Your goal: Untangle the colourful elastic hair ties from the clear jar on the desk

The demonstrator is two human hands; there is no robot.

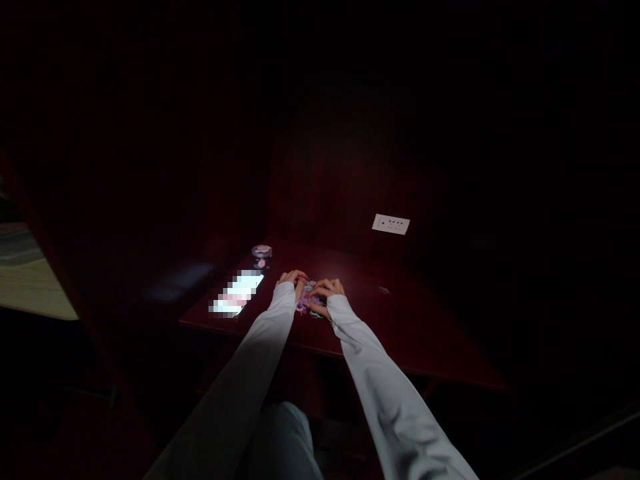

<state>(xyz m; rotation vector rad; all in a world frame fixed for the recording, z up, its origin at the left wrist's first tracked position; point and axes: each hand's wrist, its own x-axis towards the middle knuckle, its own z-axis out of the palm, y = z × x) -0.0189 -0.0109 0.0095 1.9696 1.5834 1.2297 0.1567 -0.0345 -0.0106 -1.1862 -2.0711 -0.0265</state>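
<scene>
A small heap of pastel loops or bands (309,303), pink, purple and green, lies on the dark red desk between my hands. My left hand (293,279) rests at the heap's left and far side, its fingers bent over it. From the right, my right hand (327,291) reaches in with curled fingers touching the pieces, its thumb low at the near side. Both hands are closed around part of the heap; which pieces each one grips is too small and dark to make out.
A lit phone (237,293) lies left of my hands, with a small round clear container (261,252) behind it. Thin light pieces (385,291) lie on the desk (400,333) to the right. A white socket (391,224) is on the back wall.
</scene>
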